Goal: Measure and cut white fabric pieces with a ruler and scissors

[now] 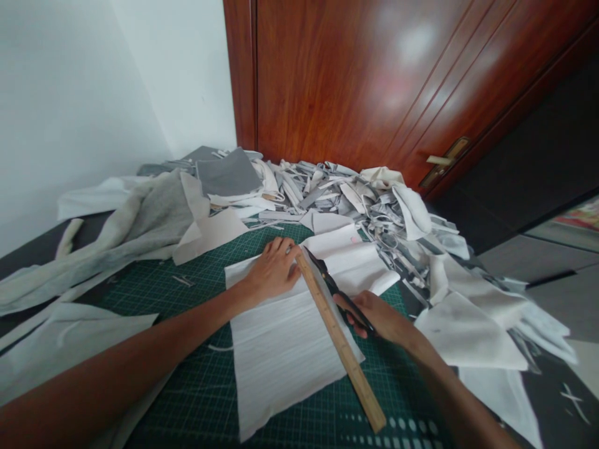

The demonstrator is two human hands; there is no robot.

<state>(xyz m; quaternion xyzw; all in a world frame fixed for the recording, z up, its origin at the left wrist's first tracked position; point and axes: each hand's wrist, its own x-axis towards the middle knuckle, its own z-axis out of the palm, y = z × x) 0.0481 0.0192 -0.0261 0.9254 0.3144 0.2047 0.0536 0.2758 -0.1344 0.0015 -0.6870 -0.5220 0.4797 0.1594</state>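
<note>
A piece of white fabric lies on the green cutting mat. A wooden ruler rests slantwise across it, its near end past the fabric's edge. My left hand is on the fabric, thumb and fingers closed at the ruler's far end. My right hand grips black-handled scissors along the ruler's right side. The blades point away from me at the fabric; whether they are apart I cannot tell. Beyond them a folded white piece spreads to the right.
A heap of grey and white fabric scraps lines the back and right of the table. Larger pieces lie at the left, with a grey square behind. A wooden door and a white wall stand close behind the table.
</note>
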